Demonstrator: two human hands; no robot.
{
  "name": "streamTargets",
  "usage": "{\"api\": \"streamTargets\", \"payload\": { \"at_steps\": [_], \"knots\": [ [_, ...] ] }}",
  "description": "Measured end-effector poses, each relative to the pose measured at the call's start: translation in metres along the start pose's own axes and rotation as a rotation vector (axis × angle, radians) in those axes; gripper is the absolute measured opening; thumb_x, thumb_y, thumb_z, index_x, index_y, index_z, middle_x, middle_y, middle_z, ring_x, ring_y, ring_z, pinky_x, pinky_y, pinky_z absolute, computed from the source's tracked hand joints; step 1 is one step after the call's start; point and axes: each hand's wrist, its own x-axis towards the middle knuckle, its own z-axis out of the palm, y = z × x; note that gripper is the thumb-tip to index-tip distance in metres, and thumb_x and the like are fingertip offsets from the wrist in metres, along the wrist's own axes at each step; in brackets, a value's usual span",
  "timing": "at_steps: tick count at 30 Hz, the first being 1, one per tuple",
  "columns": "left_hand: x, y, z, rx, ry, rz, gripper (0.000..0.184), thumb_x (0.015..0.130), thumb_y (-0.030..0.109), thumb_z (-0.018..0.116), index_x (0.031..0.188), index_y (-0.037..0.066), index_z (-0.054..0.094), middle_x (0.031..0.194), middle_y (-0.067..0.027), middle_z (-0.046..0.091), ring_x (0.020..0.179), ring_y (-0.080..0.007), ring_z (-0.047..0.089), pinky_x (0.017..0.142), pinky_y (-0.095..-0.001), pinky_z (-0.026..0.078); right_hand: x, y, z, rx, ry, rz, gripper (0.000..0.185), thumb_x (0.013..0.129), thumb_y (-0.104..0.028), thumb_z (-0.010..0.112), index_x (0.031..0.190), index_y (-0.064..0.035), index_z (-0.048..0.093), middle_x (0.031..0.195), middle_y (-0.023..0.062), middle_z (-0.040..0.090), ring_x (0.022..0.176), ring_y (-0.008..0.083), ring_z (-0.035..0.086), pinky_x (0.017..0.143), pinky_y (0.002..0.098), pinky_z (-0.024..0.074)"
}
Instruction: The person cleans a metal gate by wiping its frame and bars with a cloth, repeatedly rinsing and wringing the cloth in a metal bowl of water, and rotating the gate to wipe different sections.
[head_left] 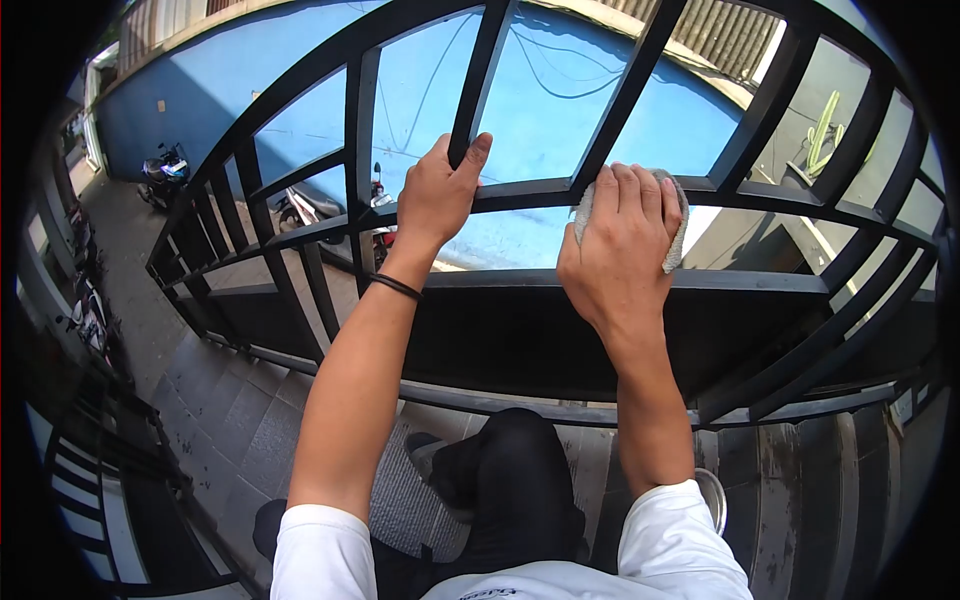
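A black metal gate [500, 330] with upright bars and cross rails stands in front of me. My left hand [437, 200] is closed around one of its upright bars [482, 85], just above the middle rail, with the thumb pointing up. To the right, my right hand [622, 235] presses a grey cloth [677, 242] over that same middle rail [770, 198], beside the foot of another upright bar. The fingers bend over the far side of the rail, and the cloth shows around them. Most of the cloth is hidden under the hand.
Beyond the gate is a blue wall [230, 115] with motorcycles [163, 178] parked near it. A cactus [824, 130] grows at the right. Grey tiles [240, 430] cover the floor below. A round rim [712, 497] shows beside my right sleeve. Another barred gate [110, 490] is at lower left.
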Motion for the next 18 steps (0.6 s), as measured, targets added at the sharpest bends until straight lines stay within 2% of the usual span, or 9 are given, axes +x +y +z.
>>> {"api": "streamTargets", "payload": {
  "at_steps": [2, 6, 8, 9, 10, 12, 13, 18],
  "knots": [
    [-0.001, -0.002, 0.001, 0.027, 0.016, 0.004, 0.068, 0.092, 0.075, 0.042, 0.088, 0.010, 0.061, 0.065, -0.0036, 0.064, 0.071, -0.0252, 0.068, 0.066, -0.0387, 0.049, 0.002, 0.006, 0.000, -0.012, 0.008, -0.014, 0.045, 0.078, -0.022, 0.062, 0.112, 0.0078, 0.064, 0.117, 0.0216, 0.064, 0.123, 0.0338, 0.053, 0.115, 0.0482, 0.0235],
    [-0.004, -0.001, 0.003, 0.061, 0.054, 0.014, 0.067, 0.093, 0.074, 0.041, 0.092, 0.010, 0.062, 0.064, -0.0047, 0.063, 0.070, -0.0287, 0.067, 0.066, -0.0412, 0.049, 0.025, 0.017, -0.002, -0.066, -0.167, 0.035, 0.036, 0.081, -0.024, 0.057, 0.104, 0.0006, 0.071, 0.113, 0.0168, 0.067, 0.123, 0.0304, 0.054, 0.114, 0.0489, 0.0217],
    [-0.006, 0.000, 0.004, 0.066, 0.064, 0.016, 0.066, 0.094, 0.073, 0.041, 0.093, 0.011, 0.062, 0.063, -0.0048, 0.063, 0.070, -0.0290, 0.068, 0.066, -0.0418, 0.049, 0.036, 0.002, -0.014, -0.094, -0.435, 0.182, 0.034, 0.082, -0.023, 0.054, 0.099, 0.0010, 0.072, 0.108, 0.0170, 0.069, 0.122, 0.0305, 0.055, 0.114, 0.0484, 0.0217],
    [-0.007, 0.001, 0.005, 0.070, 0.082, 0.019, 0.066, 0.094, 0.073, 0.040, 0.093, 0.011, 0.062, 0.063, -0.0049, 0.063, 0.070, -0.0292, 0.068, 0.066, -0.0424, 0.049, 0.028, -0.002, -0.013, -0.099, -0.391, 0.168, 0.040, 0.084, -0.024, 0.053, 0.108, 0.0032, 0.069, 0.116, 0.0185, 0.066, 0.127, 0.0306, 0.052, 0.114, 0.0481, 0.0218],
    [-0.007, 0.001, 0.006, 0.066, 0.083, 0.021, 0.066, 0.094, 0.073, 0.040, 0.093, 0.011, 0.062, 0.063, -0.0049, 0.063, 0.070, -0.0292, 0.068, 0.066, -0.0424, 0.049, 0.018, -0.007, -0.009, -0.104, -0.389, 0.167, 0.040, 0.084, -0.024, 0.053, 0.108, 0.0032, 0.069, 0.116, 0.0185, 0.066, 0.127, 0.0306, 0.052, 0.114, 0.0481, 0.0218],
    [-0.007, 0.004, 0.005, 0.095, 0.085, -0.003, 0.064, 0.096, 0.071, 0.040, 0.094, 0.011, 0.062, 0.062, -0.0051, 0.063, 0.070, -0.0298, 0.069, 0.066, -0.0427, 0.049, 0.000, -0.018, -0.004, -0.135, -0.059, 0.112, 0.048, 0.084, -0.025, 0.053, 0.120, 0.0062, 0.063, 0.127, 0.0203, 0.061, 0.132, 0.0310, 0.047, 0.116, 0.0476, 0.0188],
    [-0.008, 0.006, 0.004, 0.092, 0.091, 0.000, 0.064, 0.096, 0.071, 0.040, 0.094, 0.011, 0.062, 0.062, -0.0051, 0.063, 0.070, -0.0298, 0.069, 0.066, -0.0427, 0.049, -0.006, -0.023, -0.006, -0.134, -0.107, 0.121, 0.055, 0.084, -0.026, 0.054, 0.128, 0.0079, 0.057, 0.135, 0.0208, 0.055, 0.137, 0.0306, 0.042, 0.118, 0.0480, 0.0159],
    [-0.010, 0.007, 0.002, 0.089, 0.061, -0.022, 0.062, 0.096, 0.069, 0.040, 0.095, 0.011, 0.062, 0.063, -0.0057, 0.064, 0.072, -0.0304, 0.070, 0.067, -0.0426, 0.050, 0.006, -0.014, -0.001, -0.145, -0.127, 0.140, 0.053, 0.086, -0.025, 0.052, 0.127, 0.0064, 0.059, 0.136, 0.0191, 0.056, 0.139, 0.0305, 0.041, 0.119, 0.0502, 0.0152]
  ]
}}
